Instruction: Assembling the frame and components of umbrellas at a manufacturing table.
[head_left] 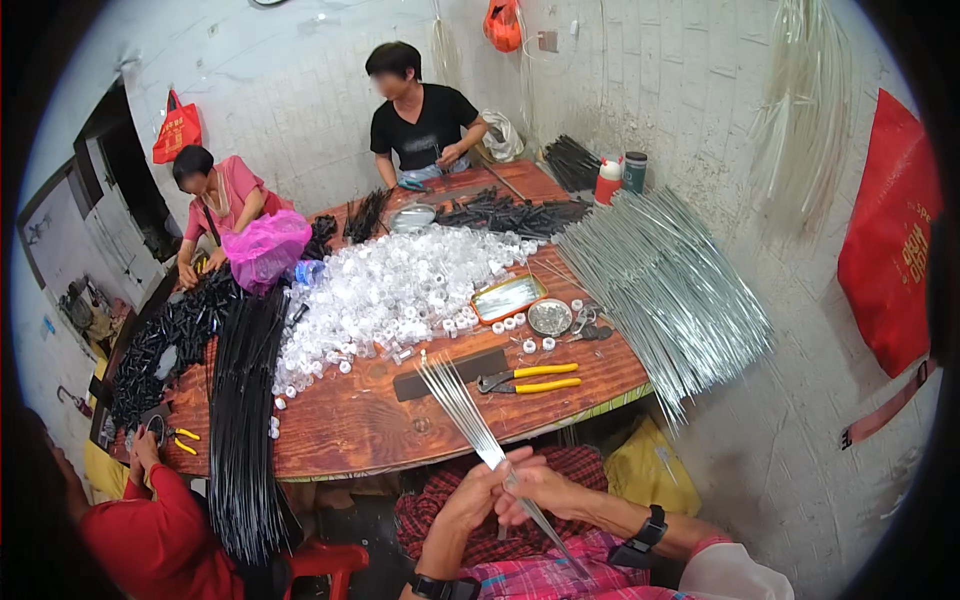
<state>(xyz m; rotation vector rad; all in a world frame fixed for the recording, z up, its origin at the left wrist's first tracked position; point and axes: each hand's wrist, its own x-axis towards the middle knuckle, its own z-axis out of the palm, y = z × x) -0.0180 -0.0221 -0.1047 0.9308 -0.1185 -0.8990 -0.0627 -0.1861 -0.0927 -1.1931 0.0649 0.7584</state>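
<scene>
Over my lap, my left hand (474,494) and my right hand (545,488) close together round a slim bundle of thin silvery metal rods (462,412). The rods slant from the table's front edge down toward my lap, their far tips fanned a little apart. My fingers partly hide the middle of the bundle. Just beyond the tips lies a flat dark strip (425,383) on the wooden table (345,425). Beside it, to the right, rest yellow-handled pincers (540,378).
A heap of clear plastic pieces (385,275) with white caps covers the table's middle. Long silvery rods (670,290) overhang the right edge; black rods (243,430) hang over the front left. An orange-rimmed tray (508,298), a small dish (550,318) and scissors (592,331) lie between. Three other people work around the table.
</scene>
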